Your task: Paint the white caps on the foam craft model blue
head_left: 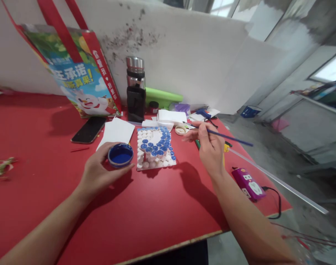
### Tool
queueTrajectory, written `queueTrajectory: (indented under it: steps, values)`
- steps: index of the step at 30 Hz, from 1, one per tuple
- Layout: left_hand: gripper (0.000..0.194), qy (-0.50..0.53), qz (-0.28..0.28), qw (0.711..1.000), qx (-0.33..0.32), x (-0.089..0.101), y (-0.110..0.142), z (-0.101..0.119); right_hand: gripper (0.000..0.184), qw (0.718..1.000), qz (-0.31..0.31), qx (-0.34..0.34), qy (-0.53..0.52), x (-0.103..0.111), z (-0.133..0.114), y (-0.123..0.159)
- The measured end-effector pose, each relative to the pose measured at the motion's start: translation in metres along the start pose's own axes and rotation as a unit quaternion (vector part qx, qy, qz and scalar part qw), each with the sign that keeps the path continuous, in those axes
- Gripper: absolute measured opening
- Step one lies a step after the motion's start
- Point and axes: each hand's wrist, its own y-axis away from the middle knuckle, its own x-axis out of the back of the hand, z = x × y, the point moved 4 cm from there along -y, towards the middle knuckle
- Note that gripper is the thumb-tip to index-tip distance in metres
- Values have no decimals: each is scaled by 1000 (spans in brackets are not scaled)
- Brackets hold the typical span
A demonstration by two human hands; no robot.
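Note:
My left hand (97, 167) is wrapped round a small round jar of blue paint (120, 155), held above the table and tipped so its inside shows. Between my two hands lies a rectangular craft piece (156, 147) covered in small white discs, many of them coloured blue along a curved raised part. My right hand (210, 145) grips a thin dark-handled paintbrush (230, 137) between thumb and fingers. The brush tip points left, above the table and to the right of the craft piece, apart from it.
A black phone (88, 130), white paper sheets (117, 130), a bottle (135, 90) and a printed bag (79, 73) stand or lie at the back left. Behind the piece are a green roll (164, 95) and a tape roll (180, 130). A purple power strip (248, 184) sits at right.

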Motion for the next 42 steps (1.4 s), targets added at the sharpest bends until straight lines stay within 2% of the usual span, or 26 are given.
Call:
queueTrajectory:
  steps: [3, 7, 10, 13, 16, 19, 23, 27, 30, 33, 42]
  values:
    - [55, 7, -19, 1000, 10, -2, 2, 10, 44, 1000, 22, 1, -6, -1, 0, -9]
    - [55, 8, -38, 999, 7, -2, 4, 16, 53, 998, 65, -19, 13, 8, 16, -4]
    - [56, -11, -41, 999, 3, -2, 12, 17, 59, 996, 67, -57, 0, 17, 27, 1]
    - [58, -12, -42, 999, 21, -8, 27, 20, 60, 995, 66, -69, -8, 22, 27, 4]
    - [63, 7, -61, 997, 43, -22, 42, 27, 59, 998, 32, -60, 7, 20, 23, 6]
    - [59, 42, -143, 989, 26, -43, 52, 36, 58, 998, -23, -59, 27, 12, 25, 10]
    - [59, 55, -191, 980, -6, -61, 51, 44, 63, 993, -84, -34, 70, 4, 34, 12]
    - [59, 46, -213, 976, -24, -68, 43, 50, 68, 990, -106, -13, 94, 3, 41, 10]
    - [53, 52, -210, 976, -33, -70, 39, 53, 69, 988, -104, -14, 115, 3, 43, 9]
    - [55, 56, -189, 980, -27, -69, 39, 52, 71, 986, -107, -5, 129, 2, 43, 9]
    - [55, 66, -186, 980, 4, -69, 40, 48, 70, 982, -116, -3, 148, -1, 48, 10]
